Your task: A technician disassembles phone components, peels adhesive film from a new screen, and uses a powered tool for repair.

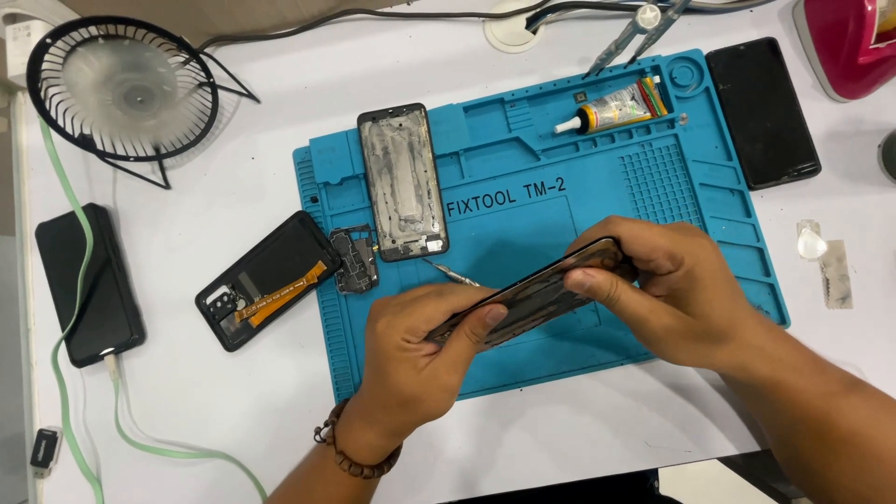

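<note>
Both my hands hold a thin dark phone screen panel [523, 294] edge-on above the blue repair mat [523, 177]. My left hand [415, 359] pinches its near-left end, with a bead bracelet on that wrist. My right hand [677, 294] grips its far-right end, thumb on the edge. A grey phone frame [402, 182] lies upright on the mat's left part. A small circuit board piece [355, 259] sits at the mat's left edge. A metal tool tip [448, 273] shows just beyond my left hand.
An opened black phone back with an orange flex cable [266, 280] lies left of the mat. A glue tube [607, 114] and tweezers [635, 33] are at the mat's top. A black phone [762, 112] lies right, a small fan [121, 89] far left, a charging phone [89, 285] left.
</note>
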